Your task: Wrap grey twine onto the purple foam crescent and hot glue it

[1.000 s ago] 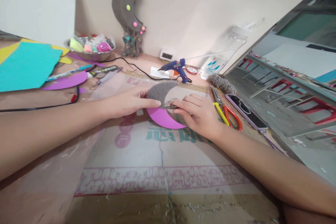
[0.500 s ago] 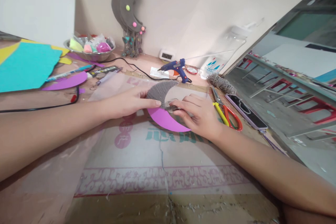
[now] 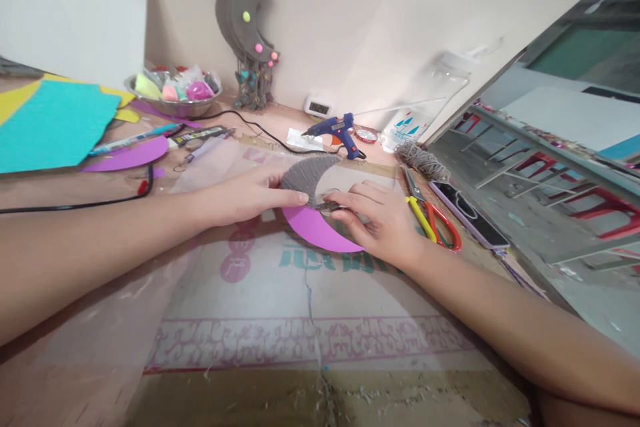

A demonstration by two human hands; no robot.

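Note:
A purple foam crescent (image 3: 313,228) lies on a cardboard sheet (image 3: 280,307), its upper half wrapped in grey yarn (image 3: 303,175). My left hand (image 3: 245,197) rests flat on the wrapped part, its fingertips pressing the yarn at the wrap's edge. Beside it, my right hand (image 3: 380,217) pinches a strand of grey yarn against the crescent, fingers curled together. The two hands' fingertips almost touch.
Red-and-yellow scissors (image 3: 433,217), a phone (image 3: 467,212) and a yarn bundle (image 3: 423,159) lie to the right. Behind stand a blue glue gun (image 3: 337,130) with black cord, a plastic bottle (image 3: 425,107), a metal bowl of craft bits (image 3: 173,90), teal and yellow foam sheets (image 3: 47,123) and a finished crescent hanging (image 3: 247,20).
Almost nothing differs; the view has shifted very slightly and both hands stay on the crescent.

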